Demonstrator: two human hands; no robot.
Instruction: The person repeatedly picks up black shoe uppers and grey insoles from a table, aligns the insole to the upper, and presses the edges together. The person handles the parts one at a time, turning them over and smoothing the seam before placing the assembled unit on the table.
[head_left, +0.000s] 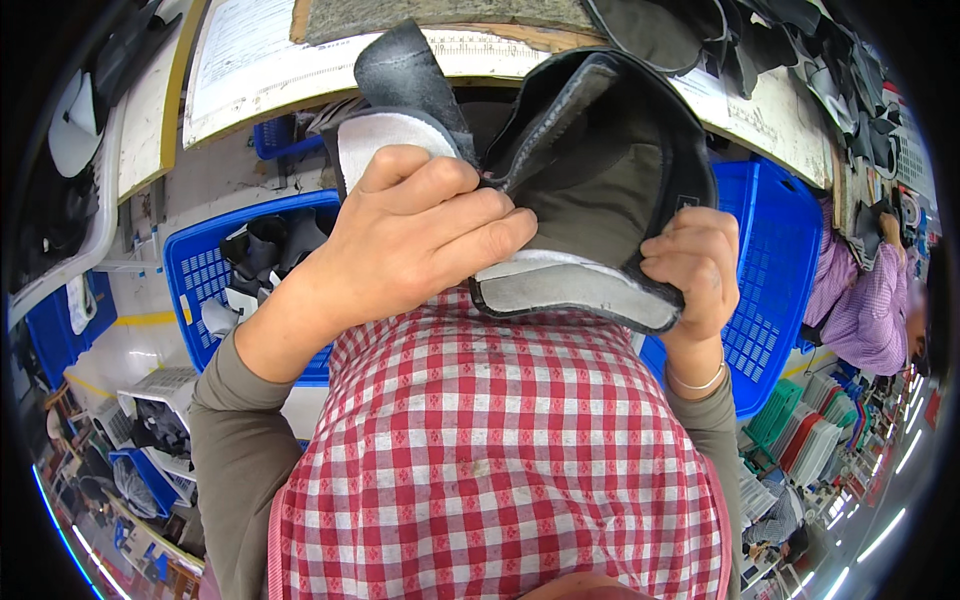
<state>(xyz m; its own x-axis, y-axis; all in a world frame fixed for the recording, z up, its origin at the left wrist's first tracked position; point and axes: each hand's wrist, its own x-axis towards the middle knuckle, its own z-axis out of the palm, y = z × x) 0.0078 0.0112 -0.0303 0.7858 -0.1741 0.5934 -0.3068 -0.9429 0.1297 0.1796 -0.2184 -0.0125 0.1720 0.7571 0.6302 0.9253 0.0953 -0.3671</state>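
Note:
A black shoe upper (pixel 610 205) with a dark fabric lining is held up before my chest, its inside facing me. White-grey lining pieces show at its lower edge and on its left part, and a dark flap stands up at the top left. The fingers of my left hand (pixel 420 220) are curled closed on the upper near the middle seam; the fingertips are partly hidden. My right hand (pixel 697 265) grips its right edge, fingers folded over the rim. Part of the upper lies hidden behind my left hand.
A worktable (pixel 250 95) with a ruler strip and paper sheets runs across the top. More black pieces (pixel 850 85) lie at its right. Blue baskets stand either side of me; the left basket (pixel 185 265) holds dark pieces. A person (pixel 870 305) in a checked shirt works at far right.

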